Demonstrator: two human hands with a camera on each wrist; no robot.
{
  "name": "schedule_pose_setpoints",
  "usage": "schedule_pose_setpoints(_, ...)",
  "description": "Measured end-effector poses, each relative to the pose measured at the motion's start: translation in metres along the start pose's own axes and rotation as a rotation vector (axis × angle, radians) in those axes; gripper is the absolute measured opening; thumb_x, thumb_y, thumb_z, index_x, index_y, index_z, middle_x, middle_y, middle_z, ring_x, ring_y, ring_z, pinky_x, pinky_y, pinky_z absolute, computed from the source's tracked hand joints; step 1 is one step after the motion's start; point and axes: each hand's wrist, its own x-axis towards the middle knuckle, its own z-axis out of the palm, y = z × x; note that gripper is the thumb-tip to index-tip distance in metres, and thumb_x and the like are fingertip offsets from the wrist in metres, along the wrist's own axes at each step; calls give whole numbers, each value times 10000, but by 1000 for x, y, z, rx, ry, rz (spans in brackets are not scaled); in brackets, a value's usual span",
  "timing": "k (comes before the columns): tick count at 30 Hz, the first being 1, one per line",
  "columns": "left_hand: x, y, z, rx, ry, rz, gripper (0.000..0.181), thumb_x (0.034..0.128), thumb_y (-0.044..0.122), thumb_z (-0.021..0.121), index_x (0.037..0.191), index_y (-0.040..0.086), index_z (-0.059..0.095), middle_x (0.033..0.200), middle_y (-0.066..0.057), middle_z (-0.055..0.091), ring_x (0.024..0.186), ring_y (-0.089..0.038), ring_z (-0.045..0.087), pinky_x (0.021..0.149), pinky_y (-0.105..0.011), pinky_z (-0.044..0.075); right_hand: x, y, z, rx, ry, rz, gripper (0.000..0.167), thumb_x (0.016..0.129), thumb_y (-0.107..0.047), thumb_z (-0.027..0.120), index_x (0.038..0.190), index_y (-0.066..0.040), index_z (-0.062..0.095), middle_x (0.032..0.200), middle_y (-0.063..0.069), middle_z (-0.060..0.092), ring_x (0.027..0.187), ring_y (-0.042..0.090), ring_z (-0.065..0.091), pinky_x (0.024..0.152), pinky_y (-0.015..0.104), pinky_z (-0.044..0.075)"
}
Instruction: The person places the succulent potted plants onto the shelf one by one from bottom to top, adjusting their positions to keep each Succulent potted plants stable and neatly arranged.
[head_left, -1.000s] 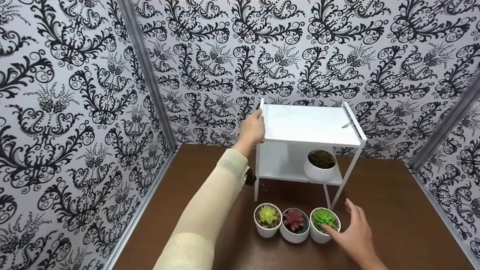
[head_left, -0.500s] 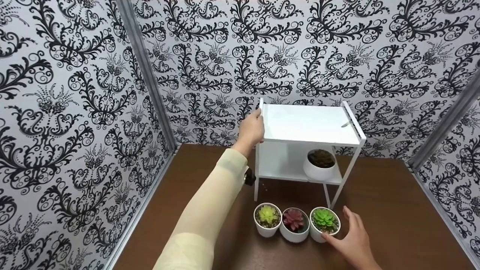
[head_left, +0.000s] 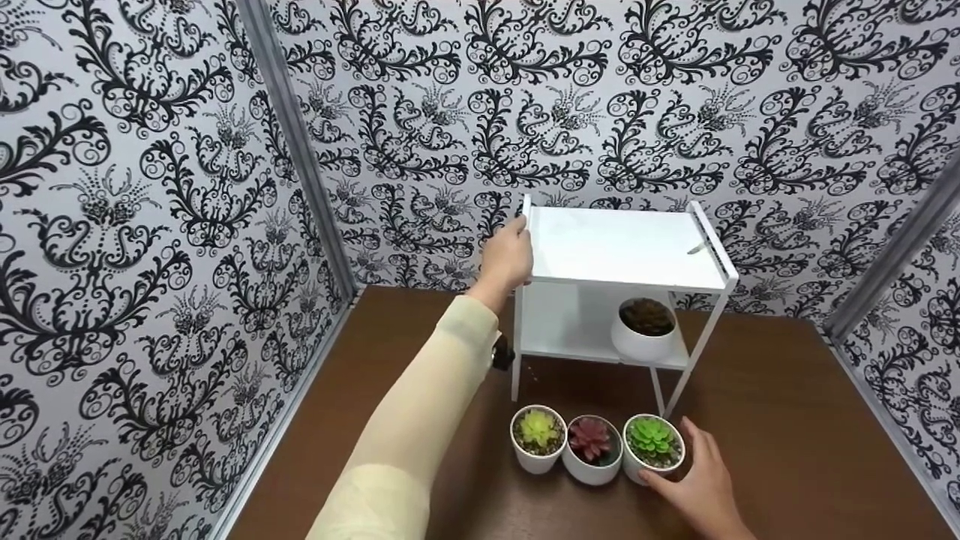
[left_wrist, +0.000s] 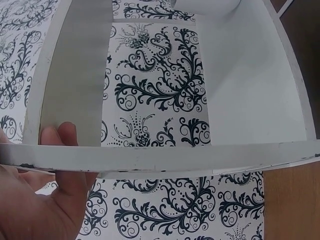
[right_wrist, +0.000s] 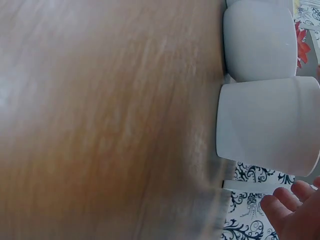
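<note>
My left hand [head_left: 507,255] grips the left side of a white two-tier shelf [head_left: 622,251]; in the left wrist view its fingers [left_wrist: 67,134] curl round a white frame bar [left_wrist: 165,157]. Beside the rightmost pot, my right hand [head_left: 701,480] spreads its thumb and fingers around a white pot with a bright green succulent [head_left: 652,442]. The thumb is at the front of that pot, and whether it touches cannot be told. In the right wrist view a gap shows between the fingertips [right_wrist: 272,204] and the pot wall [right_wrist: 267,125].
A pot with a dark red succulent [head_left: 591,442] and one with a yellow-green succulent [head_left: 538,431] stand left of the green one. On the lower shelf, right side, sits a round white pot with a brown plant [head_left: 645,330]. Patterned walls border the brown table [head_left: 405,360].
My right hand has moved a little left and closer around the green succulent's pot, its thumb shifting from over the plant to the pot's front. The left hand keeps its grip on the shelf.
</note>
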Motion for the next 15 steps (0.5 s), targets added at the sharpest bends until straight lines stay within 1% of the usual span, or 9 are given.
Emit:
schedule_pose_setpoints(2, 0, 1, 0, 7, 3, 4, 506, 1153, 272, 330, 1629, 158, 456, 1638, -112, 509, 1250, -289, 663, 715, -311, 635, 0, 0, 2, 1, -9, 8, 1138, 627, -366, 1035, 1511, 69, 464, 1378, 282, 575, 1257, 470, 604, 985, 673, 515)
schedule_pose_setpoints(5, -1, 1, -1, 8, -2, 2, 506, 1155, 272, 329, 1634, 163, 448, 1644, -96, 506, 1345, -276, 620, 931, -353, 617, 0, 0, 5, 7, -21, 25, 1139, 639, -381, 1028, 1519, 65, 457, 1382, 273, 568, 1259, 459, 599, 993, 665, 513)
schedule_pose_setpoints(7, -1, 1, -1, 1, -5, -2, 506, 1156, 269, 329, 1637, 162, 443, 1646, -93, 504, 1367, -272, 607, 972, -370, 610, 0, 0, 8, 14, -23, 38, 1140, 639, -380, 1026, 1523, 61, 456, 1390, 267, 565, 1265, 452, 596, 1000, 660, 509)
schedule_pose_setpoints(9, -1, 1, -2, -2, -8, -6, 506, 1157, 270, 328, 1639, 166, 440, 1646, -87, 505, 1375, -261, 602, 984, -366, 604, -1, 0, 12, 24, -21, 45, 1144, 637, -380, 1026, 1522, 66, 455, 1397, 267, 562, 1269, 449, 591, 1004, 649, 505)
schedule_pose_setpoints(10, -1, 1, -2, 0, -4, -5, 506, 1156, 268, 328, 1638, 164, 442, 1643, -91, 509, 1364, -263, 610, 962, -360, 611, -1, 0, 13, 26, -19, 49, 1144, 635, -380, 1028, 1520, 66, 455, 1398, 265, 563, 1268, 445, 592, 1002, 637, 502)
schedule_pose_setpoints(12, -1, 1, -1, 3, 1, -6, 505, 1155, 266, 327, 1634, 163, 448, 1632, -98, 520, 1312, -268, 638, 856, -330, 623, -2, 0, 16, 33, -13, 63, 1150, 629, -372, 1032, 1525, 60, 456, 1405, 254, 567, 1274, 429, 593, 1006, 597, 490)
schedule_pose_setpoints(13, -1, 1, -1, 10, 4, -4, 505, 1154, 267, 327, 1632, 165, 453, 1627, -98, 526, 1306, -266, 641, 855, -322, 620, -2, 0, 17, 38, -12, 69, 1153, 629, -372, 1033, 1527, 59, 453, 1410, 251, 565, 1278, 425, 590, 1010, 585, 484)
schedule_pose_setpoints(15, -1, 2, -1, 9, 7, -5, 504, 1154, 266, 325, 1630, 169, 458, 1619, -103, 534, 1257, -270, 663, 761, -306, 618, -2, 0, 19, 47, -11, 80, 1161, 630, -373, 1035, 1534, 57, 447, 1417, 249, 563, 1286, 422, 587, 1019, 574, 481)
